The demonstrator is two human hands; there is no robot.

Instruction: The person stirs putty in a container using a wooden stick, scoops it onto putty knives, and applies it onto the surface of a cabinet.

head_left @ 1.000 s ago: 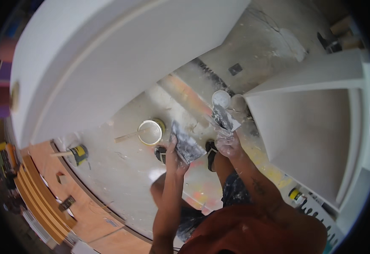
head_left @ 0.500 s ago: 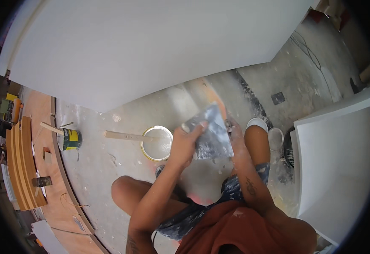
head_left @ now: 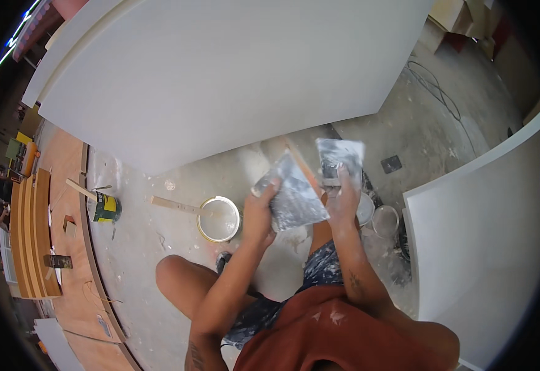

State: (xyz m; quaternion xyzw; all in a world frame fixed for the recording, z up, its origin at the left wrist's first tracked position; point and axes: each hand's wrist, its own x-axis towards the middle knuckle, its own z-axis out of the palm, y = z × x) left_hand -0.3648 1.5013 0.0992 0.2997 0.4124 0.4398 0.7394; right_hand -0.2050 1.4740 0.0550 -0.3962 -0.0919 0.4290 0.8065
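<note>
- Left grip (head_left: 261, 214): closed on the big blade (head_left: 299, 196), thumb on its face.
- Right grip (head_left: 345, 201): closed on the small blade (head_left: 335, 153).
- Both smeared blades are above the floor (head_left: 137, 232), near each other.
- Step in hand, apparently: handling the blades as a pair; the next move calls for a firm hold on each.
- Left: open tub (head_left: 202, 231) with a stick (head_left: 176, 204) in it.
- Ahead: white panel (head_left: 233, 74).
</note>
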